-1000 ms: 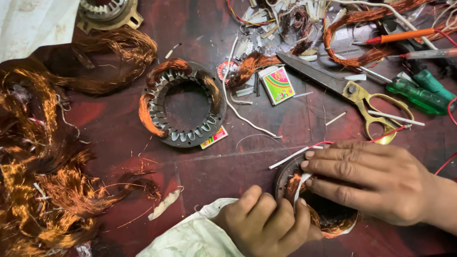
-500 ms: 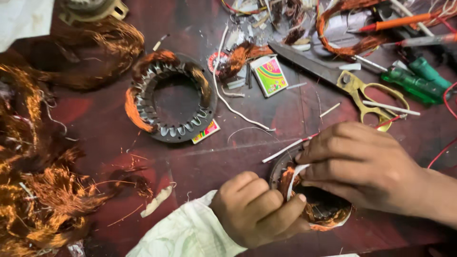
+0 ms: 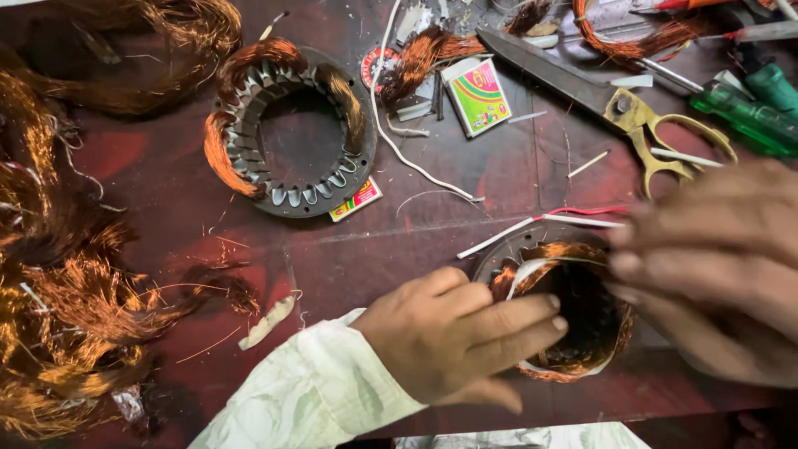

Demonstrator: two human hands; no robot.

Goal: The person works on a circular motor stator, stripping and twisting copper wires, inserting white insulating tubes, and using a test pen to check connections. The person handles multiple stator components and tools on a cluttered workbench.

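At the lower middle of the frame, my left hand [image 3: 453, 337] lies knuckles-up with its fingers stretched rightward, their tips pressed on the left rim of the wound stator [image 3: 565, 308], which sits just right of centre low in the picture. My right hand [image 3: 715, 274] comes in from the right edge, blurred, its fingers pointing left over the stator's right side; they look loosely spread, but I cannot tell whether they pinch anything. So the ring lies between my two hands, left fingertips touching it, right ones just above it. A white insulation strip [image 3: 532, 270] curls along its inner copper winding, and white and red leads [image 3: 573, 218] run off its upper edge toward the left. Farther up, at upper left of centre, a second stator [image 3: 287, 125] rests partly wound, its slots showing. Loose copper wire [image 3: 66, 333] heaps down the left side. Along the top right lie scissors [image 3: 615, 104], a small colourful box [image 3: 478, 96] and a green screwdriver [image 3: 748, 112] on the dark red table [image 3: 399, 249].
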